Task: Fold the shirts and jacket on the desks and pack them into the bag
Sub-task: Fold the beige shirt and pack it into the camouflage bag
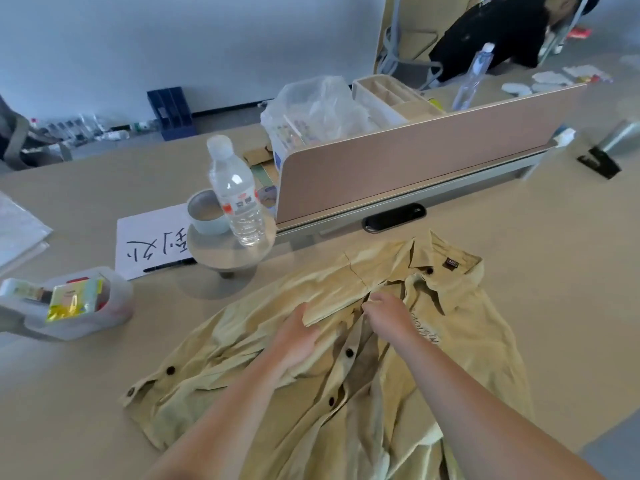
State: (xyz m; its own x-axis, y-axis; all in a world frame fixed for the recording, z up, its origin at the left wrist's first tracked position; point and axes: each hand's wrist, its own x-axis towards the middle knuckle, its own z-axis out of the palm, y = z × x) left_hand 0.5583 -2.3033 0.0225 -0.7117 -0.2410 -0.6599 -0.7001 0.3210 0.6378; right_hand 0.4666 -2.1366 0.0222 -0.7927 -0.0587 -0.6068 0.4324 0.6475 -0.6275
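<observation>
While both hands are busy at the chest of the yellow shirt [467, 341], it lies face up across the bench [554, 237], collar at the far right, buttons undone, and well rumpled. The left hand [298, 341] has its fingers tucked under the edge of the left front panel and grips it. The right hand [388, 317] is curled tight, pinching the placket just below the collar. This looks like squaring up the front before the first fold, so the task is at an early stage. No packing bag is plain to see from here.

Now the hazards. The cloth is bunched under both forearms, and if the panels are drawn together without smoothing, those creases will be folded in and the bundle will come out lumpy. The long sleeve trails to the left, its cuff [138, 389] near the plastic tub [86, 306]. Just past the shoulder a round stand [228, 258] carries a water bottle [235, 199] and a cup [207, 216]. A quick swing of that sleeve could clip the stand and tip the bottle onto the shirt. The hem runs off the bottom of the view, so I cannot tell whether it hangs over the bench edge. If it does, a tug could drag the whole shirt down.
</observation>
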